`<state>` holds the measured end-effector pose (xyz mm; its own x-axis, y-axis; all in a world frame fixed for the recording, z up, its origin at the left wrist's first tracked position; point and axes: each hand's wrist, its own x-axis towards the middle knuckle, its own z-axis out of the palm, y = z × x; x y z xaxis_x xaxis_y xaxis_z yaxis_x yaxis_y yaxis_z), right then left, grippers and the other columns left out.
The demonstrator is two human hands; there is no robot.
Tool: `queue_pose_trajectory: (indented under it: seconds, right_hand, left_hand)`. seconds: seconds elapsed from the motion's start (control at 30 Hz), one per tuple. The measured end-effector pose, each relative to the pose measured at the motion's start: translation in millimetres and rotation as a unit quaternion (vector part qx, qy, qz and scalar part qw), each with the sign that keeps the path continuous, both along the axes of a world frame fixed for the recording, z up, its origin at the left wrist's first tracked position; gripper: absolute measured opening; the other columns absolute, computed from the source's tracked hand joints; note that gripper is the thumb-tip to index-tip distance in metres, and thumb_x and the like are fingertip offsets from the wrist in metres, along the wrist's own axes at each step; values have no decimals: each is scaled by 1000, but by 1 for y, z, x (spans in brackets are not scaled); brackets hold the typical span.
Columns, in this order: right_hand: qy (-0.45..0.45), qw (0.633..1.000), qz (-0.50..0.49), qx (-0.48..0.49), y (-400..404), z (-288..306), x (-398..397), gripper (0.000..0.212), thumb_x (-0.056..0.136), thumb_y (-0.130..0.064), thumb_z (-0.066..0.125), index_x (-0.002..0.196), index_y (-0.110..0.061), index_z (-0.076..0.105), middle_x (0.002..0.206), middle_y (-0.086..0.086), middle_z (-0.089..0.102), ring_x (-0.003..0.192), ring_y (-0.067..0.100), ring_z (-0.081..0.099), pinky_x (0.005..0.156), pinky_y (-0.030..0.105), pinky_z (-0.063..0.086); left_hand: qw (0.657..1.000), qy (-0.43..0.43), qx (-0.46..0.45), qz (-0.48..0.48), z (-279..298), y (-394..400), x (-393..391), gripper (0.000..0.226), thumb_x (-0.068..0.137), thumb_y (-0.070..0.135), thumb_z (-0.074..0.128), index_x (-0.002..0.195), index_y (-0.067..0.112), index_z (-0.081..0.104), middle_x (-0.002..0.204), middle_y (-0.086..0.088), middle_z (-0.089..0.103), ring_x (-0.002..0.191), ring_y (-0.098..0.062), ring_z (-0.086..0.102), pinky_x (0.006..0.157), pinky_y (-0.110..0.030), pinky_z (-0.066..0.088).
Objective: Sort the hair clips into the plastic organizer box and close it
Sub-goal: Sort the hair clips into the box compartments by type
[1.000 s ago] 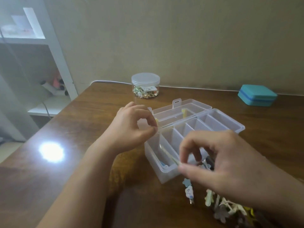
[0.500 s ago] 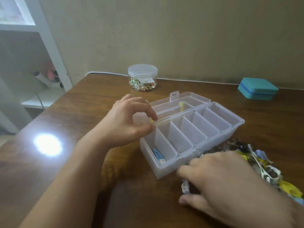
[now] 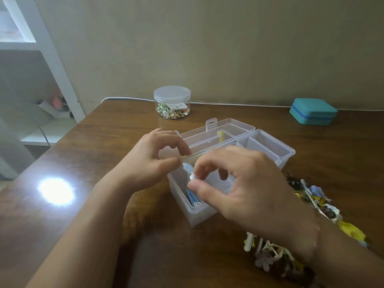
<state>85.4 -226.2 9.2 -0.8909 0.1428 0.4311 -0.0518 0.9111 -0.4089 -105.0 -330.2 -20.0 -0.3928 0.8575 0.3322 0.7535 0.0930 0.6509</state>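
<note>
A clear plastic organizer box (image 3: 287, 153) with several compartments stands open on the wooden table, its lid (image 3: 216, 129) tipped back. A blue hair clip (image 3: 192, 199) lies in the nearest compartment. My right hand (image 3: 245, 188) hovers over that compartment, thumb and forefinger pinched on a pale blue and white hair clip (image 3: 189, 171). My left hand (image 3: 153, 159) rests at the box's left rim, fingers curled close to the held clip's upper end; whether it touches the clip I cannot tell. A pile of mixed hair clips (image 3: 318, 201) lies on the table right of the box.
A round clear jar (image 3: 172, 102) of small metal items stands behind the box. A teal case (image 3: 313, 111) sits at the back right. More clips (image 3: 268, 254) lie near my right wrist. A white shelf unit (image 3: 41, 65) stands off the table's left edge.
My right hand rose from the table beside the box with a pale blue clip and now holds it over the nearest compartment. My left hand stayed at the box's left rim.
</note>
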Motion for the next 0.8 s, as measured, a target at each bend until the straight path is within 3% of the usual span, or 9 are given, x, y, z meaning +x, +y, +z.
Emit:
queue_pose_trajectory:
  seconds: [0.07,0.17,0.27,0.33,0.4,0.53,0.63,0.73,0.8]
  right_hand:
    - [0,999,-21,35,5,-1,1,24,84,-56,58,87,-33,65,75,-19,60,74,3,53,59,25,45]
    - [-12,1000,-22,-14,22,14,19,21,82,-51,57,83,-33,66,71,-16,62,69,7,56,55,20,45]
    - [-183,983,-19,16,40,31,41,9,80,-49,61,85,-43,66,78,-24,65,70,-2,58,52,17,44]
    - [-290,951,-6,108,41,30,45,19,84,-47,61,101,-54,60,90,-32,63,83,-12,54,65,15,45]
    - [-349,926,-5,145,34,25,42,34,87,-41,59,115,-58,50,104,-32,58,94,-9,53,81,20,47]
    - [-338,916,5,215,29,10,37,31,90,-36,55,118,-50,53,98,-21,46,102,7,53,77,30,44]
    - [-340,913,1,228,26,3,35,24,89,-46,55,113,-47,57,102,-18,52,102,12,55,76,32,44]
    - [-326,920,30,215,33,5,35,27,87,-55,55,113,-47,56,104,-18,52,97,3,53,76,28,45]
    - [-317,936,63,139,36,13,35,23,85,-54,60,107,-47,61,104,-23,52,93,-2,52,74,18,44]
  left_hand:
    - [1000,-23,6,3,1,0,1,24,69,23,55,83,29,73,96,8,68,108,-12,54,94,-40,41]
    - [999,-43,9,10,2,0,3,24,70,30,54,82,30,74,98,10,68,108,-8,54,92,-36,42]
    - [1000,-16,4,7,1,1,4,22,68,34,57,83,30,72,96,8,67,106,-10,54,90,-35,43]
    - [1000,-8,0,8,0,1,4,22,67,24,60,85,28,72,95,6,66,106,-10,53,92,-35,43]
    - [1000,-14,-1,10,-1,1,3,24,66,20,60,85,29,72,95,8,66,107,-8,53,92,-34,43]
    - [1000,-15,0,7,-1,1,3,23,66,20,62,84,31,70,89,15,65,101,-7,55,87,-33,43]
    - [1000,-13,-1,4,-1,1,3,21,67,20,61,84,30,69,91,16,64,100,-9,55,85,-31,43]
    - [1000,-1,5,3,-2,2,4,22,67,17,61,85,26,69,91,13,63,98,-13,56,84,-31,43]
    - [1000,1,7,4,-2,2,4,22,67,17,61,85,25,69,90,12,62,96,-15,56,86,-35,44]
